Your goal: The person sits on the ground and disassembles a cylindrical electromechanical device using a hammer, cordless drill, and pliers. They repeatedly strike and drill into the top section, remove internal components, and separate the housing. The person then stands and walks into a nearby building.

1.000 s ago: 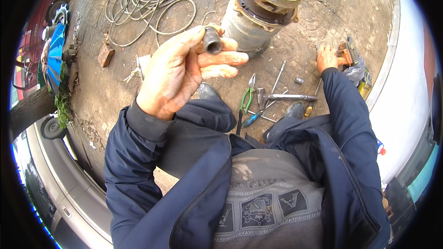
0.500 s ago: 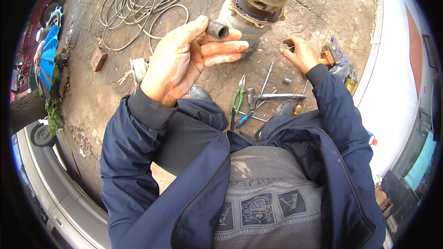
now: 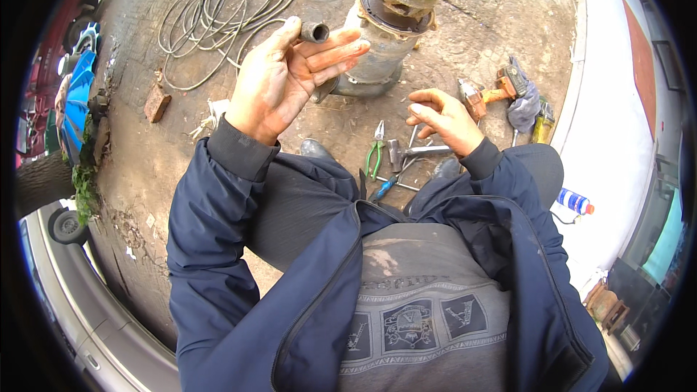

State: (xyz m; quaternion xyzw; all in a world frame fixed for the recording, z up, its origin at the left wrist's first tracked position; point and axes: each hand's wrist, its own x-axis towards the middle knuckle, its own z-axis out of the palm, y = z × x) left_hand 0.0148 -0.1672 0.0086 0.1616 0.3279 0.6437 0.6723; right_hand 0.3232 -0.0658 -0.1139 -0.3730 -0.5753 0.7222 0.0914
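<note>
Pinched between the thumb and index finger of my left hand [image 3: 265, 83] is a short dark tube [image 3: 314, 32], its hollow end facing right; the other fingers stretch out below it. My right hand [image 3: 446, 120] hovers above the tools, fingers loosely bent and apart, with nothing visible in it. Beyond both hands a worn cylindrical pump or motor body [image 3: 377, 58] stands upright, its top rusty and uncovered. Below lie green-handled pliers [image 3: 375, 152], a hammer [image 3: 394, 156] partly hidden by my right hand, and a blue-handled tool [image 3: 384, 188].
An orange cordless power tool [image 3: 501, 92] rests at the right beside a grey cloth [image 3: 524, 111]. Coiled cable [image 3: 210, 18] and a brick piece [image 3: 157, 104] lie on the left. A blue-and-white bottle [image 3: 575, 201] is near my right knee. A car [image 3: 109, 312] stands at lower left.
My right hand has moved left and down from beside the power tool to over the hammer. The left hand has shifted slightly left, still pinching the tube.
</note>
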